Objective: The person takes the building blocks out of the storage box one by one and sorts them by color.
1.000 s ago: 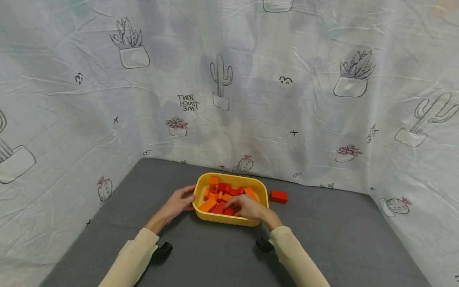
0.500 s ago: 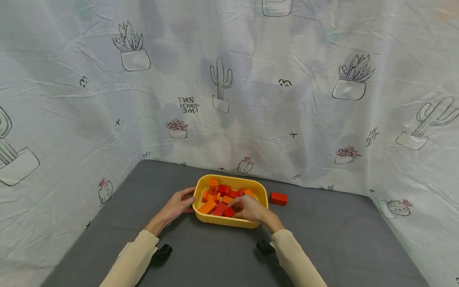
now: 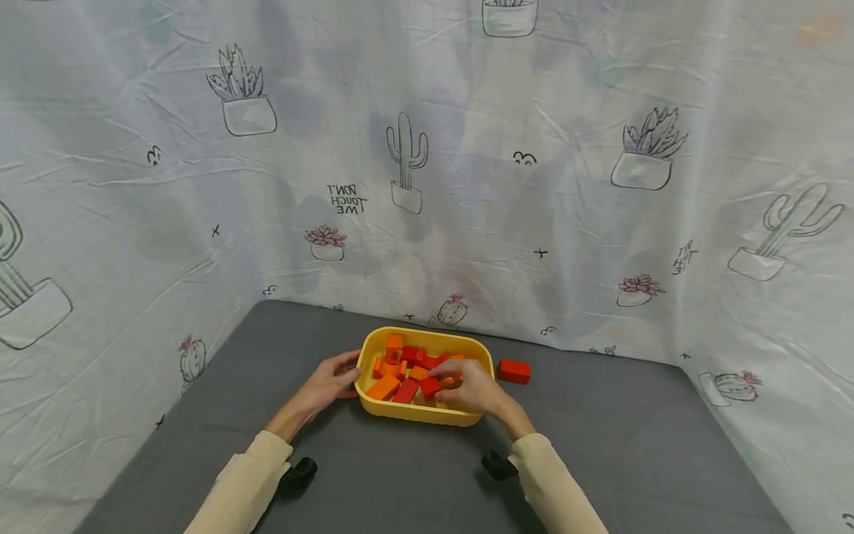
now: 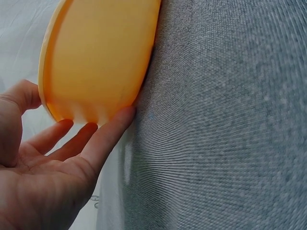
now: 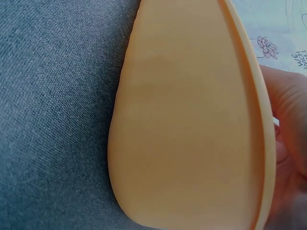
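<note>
A yellow plastic bin [image 3: 427, 414] holds several red and orange toy blocks. My left hand [image 3: 331, 377] holds the bin's left end; in the left wrist view its fingertips touch the outer wall [image 4: 96, 62] and the thumb is at the rim. My right hand [image 3: 469, 384] is over the bin's right half and pinches a red block [image 3: 430, 387] between thumb and fingers. In the right wrist view the bin's wall [image 5: 187, 115] hides the fingertips and that block. An orange block [image 3: 383, 388] and another red block [image 3: 406, 391] lie at the front left inside.
One red block [image 3: 514, 371] lies on the grey table cloth [image 3: 400, 482], just right of the bin. A white curtain [image 3: 467, 245] printed with potted plants hangs behind and along both sides. Black straps [image 3: 298, 475] show at the wrists.
My right hand has lifted slightly and turned, with the red block now showing between its fingers. More of the blocks beneath it are visible. My left hand stays at the bin's left end.
</note>
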`<control>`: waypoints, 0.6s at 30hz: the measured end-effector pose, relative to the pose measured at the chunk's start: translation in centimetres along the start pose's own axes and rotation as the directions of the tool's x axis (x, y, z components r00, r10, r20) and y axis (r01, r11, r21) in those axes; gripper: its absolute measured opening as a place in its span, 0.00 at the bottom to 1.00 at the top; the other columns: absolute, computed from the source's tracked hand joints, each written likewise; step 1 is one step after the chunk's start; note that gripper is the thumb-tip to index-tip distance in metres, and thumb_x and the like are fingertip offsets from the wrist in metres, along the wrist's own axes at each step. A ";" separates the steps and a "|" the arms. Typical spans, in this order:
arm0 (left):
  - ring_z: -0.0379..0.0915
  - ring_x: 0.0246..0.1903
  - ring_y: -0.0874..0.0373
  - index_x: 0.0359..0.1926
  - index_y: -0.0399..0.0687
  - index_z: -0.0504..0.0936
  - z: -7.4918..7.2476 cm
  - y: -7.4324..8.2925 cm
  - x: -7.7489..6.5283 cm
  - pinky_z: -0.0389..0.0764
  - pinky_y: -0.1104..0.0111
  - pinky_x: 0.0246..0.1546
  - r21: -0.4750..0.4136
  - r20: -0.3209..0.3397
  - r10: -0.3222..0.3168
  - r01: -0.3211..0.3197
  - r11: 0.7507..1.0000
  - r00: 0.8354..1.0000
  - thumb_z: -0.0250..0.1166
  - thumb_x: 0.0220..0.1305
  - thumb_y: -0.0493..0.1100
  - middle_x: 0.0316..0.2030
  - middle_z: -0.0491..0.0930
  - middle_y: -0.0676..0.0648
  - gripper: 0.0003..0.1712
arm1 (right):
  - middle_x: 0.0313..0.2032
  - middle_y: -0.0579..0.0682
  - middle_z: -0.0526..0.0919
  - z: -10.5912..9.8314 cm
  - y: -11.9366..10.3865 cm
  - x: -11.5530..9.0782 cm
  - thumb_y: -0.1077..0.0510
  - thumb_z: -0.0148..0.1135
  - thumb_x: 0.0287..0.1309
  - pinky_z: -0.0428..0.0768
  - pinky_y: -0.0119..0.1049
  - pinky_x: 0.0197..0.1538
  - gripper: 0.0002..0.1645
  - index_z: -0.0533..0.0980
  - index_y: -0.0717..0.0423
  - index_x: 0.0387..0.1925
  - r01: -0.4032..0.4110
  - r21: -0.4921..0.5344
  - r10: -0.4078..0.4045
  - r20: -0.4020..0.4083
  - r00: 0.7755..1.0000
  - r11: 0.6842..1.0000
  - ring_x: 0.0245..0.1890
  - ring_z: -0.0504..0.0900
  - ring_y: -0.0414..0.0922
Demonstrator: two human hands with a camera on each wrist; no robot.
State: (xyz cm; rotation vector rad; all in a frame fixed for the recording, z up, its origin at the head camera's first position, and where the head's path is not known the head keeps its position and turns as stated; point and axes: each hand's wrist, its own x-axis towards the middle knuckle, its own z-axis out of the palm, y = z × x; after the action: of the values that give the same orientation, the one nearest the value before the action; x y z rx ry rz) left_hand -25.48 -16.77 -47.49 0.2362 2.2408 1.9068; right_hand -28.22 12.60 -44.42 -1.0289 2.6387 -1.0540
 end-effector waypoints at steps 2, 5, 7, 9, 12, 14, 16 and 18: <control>0.65 0.55 0.40 0.66 0.42 0.57 0.0 0.0 0.0 0.79 0.60 0.41 -0.005 -0.006 -0.004 0.004 1.000 1.000 0.51 0.67 0.39 0.63 0.58 0.36 0.28 | 0.43 0.42 0.80 -0.1 0.0 -0.1 0.57 0.67 0.48 0.78 0.40 0.46 0.20 0.79 0.51 0.46 -0.003 0.002 0.003 -0.011 1.000 1.000 0.43 0.78 0.43; 0.66 0.54 0.41 0.66 0.42 0.58 0.0 -0.1 0.0 0.80 0.60 0.40 -0.010 -0.014 -0.012 0.012 1.000 1.000 0.50 0.67 0.39 0.63 0.59 0.37 0.27 | 0.43 0.42 0.80 -0.3 0.1 -0.3 0.57 0.68 0.48 0.78 0.42 0.46 0.20 0.79 0.51 0.46 -0.001 0.011 0.002 -0.023 1.000 1.000 0.43 0.77 0.45; 0.66 0.54 0.41 0.66 0.42 0.58 -0.1 -0.1 0.0 0.80 0.60 0.40 -0.013 -0.015 -0.013 0.012 1.000 1.000 0.50 0.67 0.39 0.63 0.59 0.37 0.28 | 0.42 0.41 0.80 -0.5 0.2 -0.4 0.56 0.68 0.47 0.78 0.41 0.46 0.20 0.79 0.49 0.45 -0.011 0.015 0.011 -0.028 1.000 1.000 0.42 0.77 0.46; 0.66 0.54 0.41 0.66 0.41 0.57 -0.1 -0.2 0.1 0.80 0.60 0.40 -0.011 -0.012 -0.009 0.009 1.000 1.000 0.50 0.67 0.39 0.63 0.59 0.36 0.28 | 0.42 0.42 0.80 -0.7 0.4 -0.5 0.55 0.68 0.47 0.77 0.42 0.46 0.20 0.79 0.48 0.45 -0.014 0.022 0.015 -0.039 0.999 1.000 0.42 0.77 0.47; 0.66 0.55 0.41 0.66 0.41 0.57 -0.1 -0.3 0.2 0.80 0.60 0.40 -0.012 -0.010 -0.011 0.011 1.000 1.000 0.50 0.67 0.39 0.63 0.59 0.36 0.28 | 0.42 0.42 0.81 -1.3 0.7 -0.8 0.53 0.69 0.46 0.77 0.43 0.47 0.20 0.79 0.47 0.45 -0.036 0.047 0.039 -0.063 0.997 0.998 0.43 0.78 0.46; 0.66 0.55 0.41 0.66 0.41 0.57 -0.1 -0.3 0.2 0.80 0.61 0.40 -0.012 -0.006 -0.012 0.012 1.000 1.000 0.51 0.67 0.39 0.63 0.58 0.36 0.28 | 0.43 0.43 0.81 -1.8 0.9 -0.9 0.53 0.69 0.46 0.77 0.45 0.47 0.21 0.79 0.49 0.45 -0.035 0.059 0.040 -0.087 0.995 0.998 0.44 0.78 0.46; 0.65 0.55 0.41 0.67 0.41 0.57 -0.1 -0.2 0.2 0.79 0.61 0.41 -0.015 0.000 -0.013 0.013 1.000 1.000 0.51 0.67 0.39 0.63 0.58 0.35 0.28 | 0.43 0.44 0.81 -2.5 1.1 -1.1 0.54 0.69 0.45 0.77 0.47 0.48 0.22 0.79 0.49 0.46 -0.039 0.069 0.047 -0.113 0.993 0.997 0.44 0.78 0.45; 0.65 0.55 0.41 0.67 0.41 0.56 -0.1 -0.2 0.1 0.79 0.61 0.41 -0.017 0.004 -0.013 0.013 1.000 1.000 0.51 0.67 0.39 0.63 0.57 0.35 0.29 | 0.43 0.45 0.81 -3.2 1.2 -1.3 0.55 0.69 0.45 0.76 0.49 0.48 0.22 0.79 0.50 0.46 -0.033 0.068 0.042 -0.137 0.990 0.997 0.44 0.78 0.45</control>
State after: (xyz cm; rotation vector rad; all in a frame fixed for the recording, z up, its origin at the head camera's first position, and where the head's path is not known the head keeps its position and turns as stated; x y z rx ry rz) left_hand -25.63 -16.89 -47.62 0.2225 2.2168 1.9169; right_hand -29.01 15.85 -43.00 -0.9212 2.6977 -1.2375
